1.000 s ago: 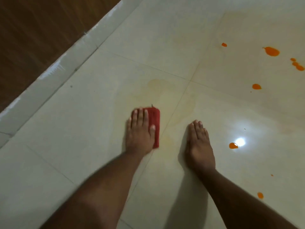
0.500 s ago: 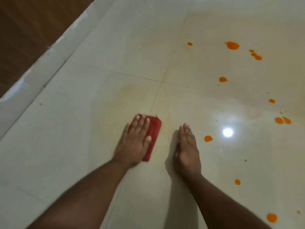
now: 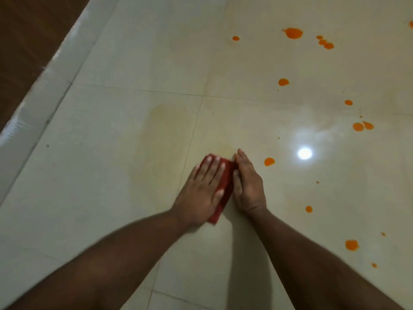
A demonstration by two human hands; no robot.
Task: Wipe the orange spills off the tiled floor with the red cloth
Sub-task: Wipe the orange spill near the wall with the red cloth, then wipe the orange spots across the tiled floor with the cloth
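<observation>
A folded red cloth (image 3: 226,182) lies flat on the cream tiled floor (image 3: 125,121). My left hand (image 3: 202,191) presses down on it with fingers spread. My right hand (image 3: 247,186) rests palm-down on the floor, its inner edge touching the cloth's right side. Several orange spills dot the floor to the right: the nearest drop (image 3: 269,161) just beyond my right hand, a large blot (image 3: 293,33) at the far top, a pair (image 3: 362,126) at the right, and one (image 3: 351,245) at the lower right. A faint yellowish smear (image 3: 163,139) lies left of the cloth.
A pale raised skirting strip (image 3: 44,86) runs diagonally along the left, with dark brown wood (image 3: 26,30) behind it. A bright lamp reflection (image 3: 304,153) shines on the tile to the right of my hands.
My left hand has slid the cloth rightwards until it meets my right hand. The view has shifted, bringing more spills on the right into sight.
</observation>
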